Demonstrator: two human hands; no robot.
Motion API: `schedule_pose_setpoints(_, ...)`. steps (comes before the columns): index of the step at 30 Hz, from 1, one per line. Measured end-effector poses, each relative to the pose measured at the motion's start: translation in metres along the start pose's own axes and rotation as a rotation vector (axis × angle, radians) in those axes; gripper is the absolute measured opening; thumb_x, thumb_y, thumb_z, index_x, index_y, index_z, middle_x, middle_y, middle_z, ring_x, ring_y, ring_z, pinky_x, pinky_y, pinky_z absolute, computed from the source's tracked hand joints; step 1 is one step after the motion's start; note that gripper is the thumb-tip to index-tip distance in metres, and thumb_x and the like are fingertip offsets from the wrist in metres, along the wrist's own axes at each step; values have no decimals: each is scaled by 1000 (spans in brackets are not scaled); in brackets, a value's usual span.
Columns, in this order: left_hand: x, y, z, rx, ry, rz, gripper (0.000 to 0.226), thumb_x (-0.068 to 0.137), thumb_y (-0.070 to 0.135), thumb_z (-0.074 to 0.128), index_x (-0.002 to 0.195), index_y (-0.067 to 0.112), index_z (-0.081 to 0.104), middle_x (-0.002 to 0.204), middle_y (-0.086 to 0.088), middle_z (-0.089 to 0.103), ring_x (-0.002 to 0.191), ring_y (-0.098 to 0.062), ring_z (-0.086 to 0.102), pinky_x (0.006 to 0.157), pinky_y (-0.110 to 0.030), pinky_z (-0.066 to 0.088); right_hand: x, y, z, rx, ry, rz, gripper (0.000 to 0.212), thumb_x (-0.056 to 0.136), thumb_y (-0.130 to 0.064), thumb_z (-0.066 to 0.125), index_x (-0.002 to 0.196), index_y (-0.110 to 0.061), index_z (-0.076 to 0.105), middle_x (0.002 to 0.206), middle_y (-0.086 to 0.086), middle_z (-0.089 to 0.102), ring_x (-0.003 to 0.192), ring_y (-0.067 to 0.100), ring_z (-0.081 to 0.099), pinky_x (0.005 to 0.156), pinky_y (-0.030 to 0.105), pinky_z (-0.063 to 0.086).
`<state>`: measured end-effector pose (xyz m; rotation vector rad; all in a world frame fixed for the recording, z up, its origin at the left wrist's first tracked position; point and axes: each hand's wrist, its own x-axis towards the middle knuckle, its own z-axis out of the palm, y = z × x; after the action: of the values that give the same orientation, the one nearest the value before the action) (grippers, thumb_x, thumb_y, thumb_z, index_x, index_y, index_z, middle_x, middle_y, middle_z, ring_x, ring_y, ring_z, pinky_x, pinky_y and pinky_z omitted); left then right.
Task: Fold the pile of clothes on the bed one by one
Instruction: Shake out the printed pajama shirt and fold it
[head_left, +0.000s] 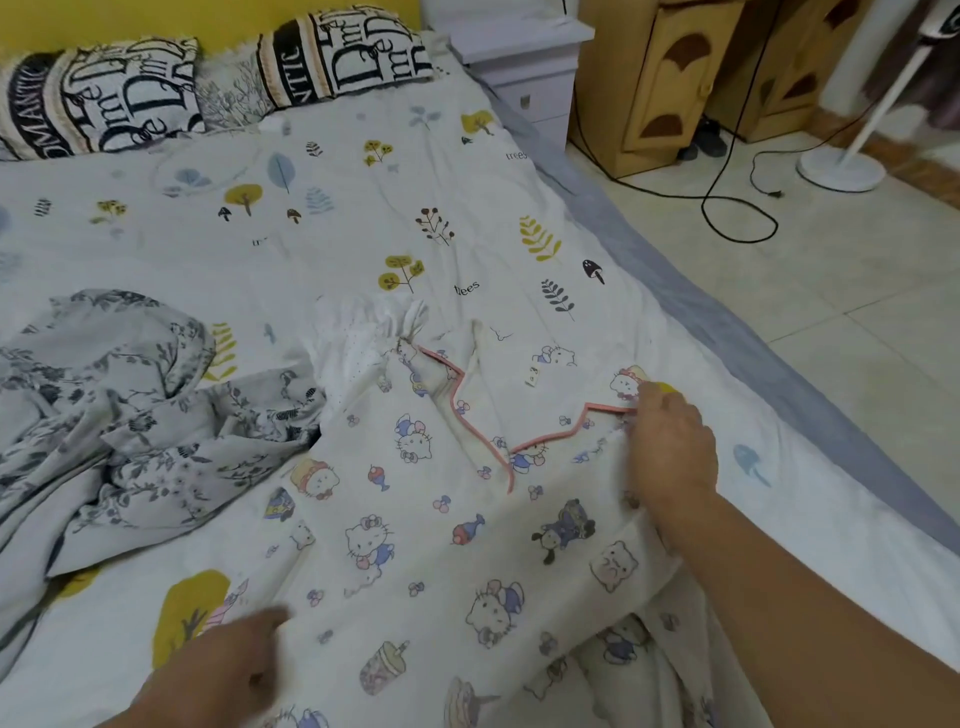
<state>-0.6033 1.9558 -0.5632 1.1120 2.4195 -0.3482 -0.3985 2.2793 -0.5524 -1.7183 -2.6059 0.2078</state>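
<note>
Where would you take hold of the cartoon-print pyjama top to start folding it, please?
Probably at the shoulders, either side of the pink-piped collar. The pyjama top lies spread front-up with the neckline pointing away, so reach over from the near side; the right hand is already at the right shoulder.

Two lettered pillows (98, 96) (345, 52); two garments, one cartoon-print pyjama top (415, 519), one grey floral garment (119, 415); two hands (228, 670) (672, 447); one standing fan (852, 150).

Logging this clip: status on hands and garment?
Right hand on cartoon top by collar; grip unclear. Left hand at its edge, blurred. Floral garment heaped left, unfolded.
</note>
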Motion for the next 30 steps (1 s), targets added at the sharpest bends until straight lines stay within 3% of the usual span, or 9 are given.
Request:
schedule_pose_setpoints(4, 3, 27, 10, -50, 392, 128, 53, 75, 41, 42, 122, 17, 45, 108, -13, 63, 92, -32, 64, 74, -42, 49, -36, -9, 18, 69, 250, -140, 55, 85, -26, 60, 132, -2, 47, 131, 28, 49, 124, 43, 45, 97, 54, 41)
schedule_pose_setpoints(7, -1, 56, 28, -17, 439, 356, 66, 91, 57, 24, 141, 16, 32, 145, -11, 36, 136, -22, 31, 108, -40, 21, -72, 6, 40, -4, -79, -176, 73, 94, -58, 11, 142, -7, 32, 144, 24, 38, 134, 38, 34, 103, 57, 31)
schedule_pose_setpoints(9, 4, 65, 48, 66, 390, 496, 70, 91, 63, 17, 146, 21, 23, 157, -3, 12, 145, -21, 5, 115, -38, 3, -75, 25, 50, -55, -331, -136, 97, 74, -73, -24, 149, -14, -5, 157, 14, 5, 145, 30, 9, 111, 55, 18)
schedule_pose_setpoints(11, 11, 69, 63, 122, 346, 567, 73, 90, 67, 16, 147, 22, 19, 158, -1, 3, 146, -20, -2, 115, -37, -3, -71, 40, 50, 108, -439, -100, 81, 84, -70, -7, 147, -20, -17, 158, 4, -11, 146, 23, -7, 115, 48, 8)
schedule_pose_setpoints(16, 20, 78, 54, 94, 388, 525, 73, 92, 64, 14, 150, 19, 12, 158, -3, 2, 145, -20, -6, 112, -37, -2, -99, 41, 14, 472, 41, 84, 54, 83, -5, 52, 135, -11, 39, 125, 3, 43, 123, 23, 38, 100, 33, 33)
schedule_pose_setpoints(18, 15, 89, 48, 33, 387, 503, 70, 93, 62, 17, 148, 19, 22, 157, -6, 14, 144, -21, 2, 111, -37, 1, -126, 41, 7, 352, 21, 171, 45, 82, -12, 54, 124, -16, 38, 103, -6, 33, 108, 20, 42, 80, 28, 33)
schedule_pose_setpoints(22, 3, 111, 53, 56, 389, 541, 69, 95, 60, 14, 150, 18, 14, 157, -5, 7, 144, -24, 1, 109, -36, 2, -158, 45, 24, 132, -305, 198, 48, 85, -51, 50, 119, -23, 31, 112, -4, 38, 107, 15, 43, 73, 25, 34)
schedule_pose_setpoints(27, -7, 127, 67, 87, 370, 538, 68, 95, 59, 9, 150, 19, 8, 157, -1, 13, 134, -29, 26, 108, -39, 9, -160, 78, 22, 425, -212, 355, 15, 97, -31, 44, 100, -19, 52, 90, 0, 60, 85, 21, 57, 69, 30, 40)
schedule_pose_setpoints(30, -11, 127, 75, 124, 372, 578, 69, 94, 60, 10, 150, 20, 10, 158, 1, 4, 145, -27, -1, 99, -38, 21, -163, 94, 15, 480, -187, 478, 10, 95, -21, 50, 89, -13, 50, 80, 2, 57, 72, 19, 51, 66, 33, 43)
